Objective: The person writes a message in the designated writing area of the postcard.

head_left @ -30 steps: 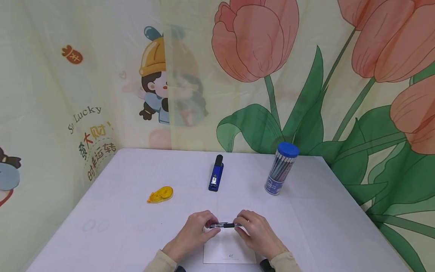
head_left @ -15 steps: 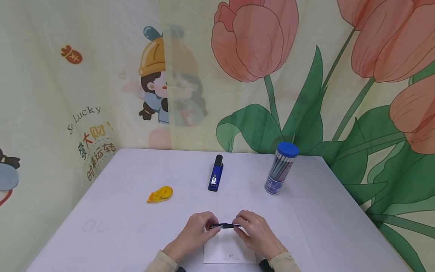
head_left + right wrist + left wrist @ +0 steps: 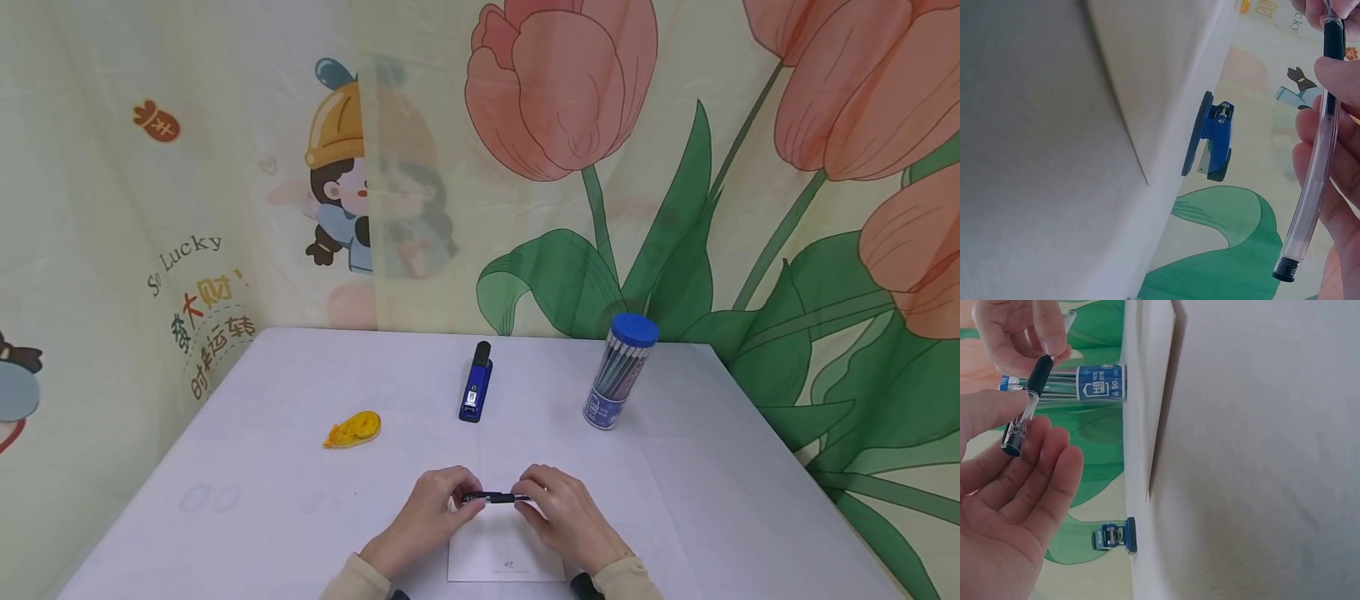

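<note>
A gel pen [image 3: 499,497] with a clear barrel and black grip lies level between my two hands in the head view. My left hand [image 3: 437,504] pinches its clear, clipped end between thumb and fingers. The other end is pinched by my right hand [image 3: 561,510]. In the left wrist view the clear cap [image 3: 1015,434] shows under my left thumb. The right wrist view shows the clear barrel [image 3: 1311,200] running past my right fingers to a black end plug. Below the hands is a white booklet or sheet [image 3: 506,550], partly hidden by them.
Farther back on the white table [image 3: 247,467] stand a blue stapler [image 3: 476,385] and a tilted-looking tub of pencils [image 3: 619,373] with a blue lid. A yellow correction tape [image 3: 353,430] lies to the left. Printed cloth walls [image 3: 420,167] rise behind the table.
Both hands stay almost where they were, still gripping the pen. The pen seems turned slightly about its length, its clip side looking darker than one second ago.
</note>
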`<control>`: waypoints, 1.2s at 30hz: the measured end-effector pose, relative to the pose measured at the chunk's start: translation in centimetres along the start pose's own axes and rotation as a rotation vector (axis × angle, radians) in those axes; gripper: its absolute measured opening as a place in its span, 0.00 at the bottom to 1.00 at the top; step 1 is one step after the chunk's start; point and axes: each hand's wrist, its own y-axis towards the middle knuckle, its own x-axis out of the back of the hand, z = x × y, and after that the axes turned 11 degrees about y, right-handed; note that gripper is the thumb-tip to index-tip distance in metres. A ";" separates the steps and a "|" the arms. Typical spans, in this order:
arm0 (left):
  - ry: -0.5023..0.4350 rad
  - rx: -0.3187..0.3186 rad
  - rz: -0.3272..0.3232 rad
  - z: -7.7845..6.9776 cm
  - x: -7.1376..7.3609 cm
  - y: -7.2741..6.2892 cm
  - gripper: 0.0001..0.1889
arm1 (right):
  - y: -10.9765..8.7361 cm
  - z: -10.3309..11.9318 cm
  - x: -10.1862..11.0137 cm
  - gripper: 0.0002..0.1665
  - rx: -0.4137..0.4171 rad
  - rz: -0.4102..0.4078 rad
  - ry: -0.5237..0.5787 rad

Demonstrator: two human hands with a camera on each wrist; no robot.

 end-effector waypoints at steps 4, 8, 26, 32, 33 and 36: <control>-0.021 0.010 0.002 0.1 0.0 0.0 0.04 | 0.0 0.0 -0.1 0.15 -0.003 -0.003 0.009; -0.048 0.021 0.005 0.2 0.0 0.0 0.03 | 0.0 -0.1 -0.1 0.15 -0.033 0.002 0.034; -0.124 0.086 0.010 0.6 0.1 -0.1 0.04 | -0.4 -0.2 -0.1 0.16 -0.084 -0.035 0.172; -0.122 0.113 0.008 0.6 0.2 -0.1 0.04 | -0.5 -0.5 0.0 0.14 -0.198 -0.068 0.347; -0.122 0.116 0.008 0.6 0.2 -0.2 0.04 | -0.5 -0.5 0.1 0.13 -0.230 -0.076 0.368; -0.123 0.121 0.003 0.5 0.2 -0.1 0.04 | -0.5 -0.6 0.2 0.13 -0.334 -0.091 0.416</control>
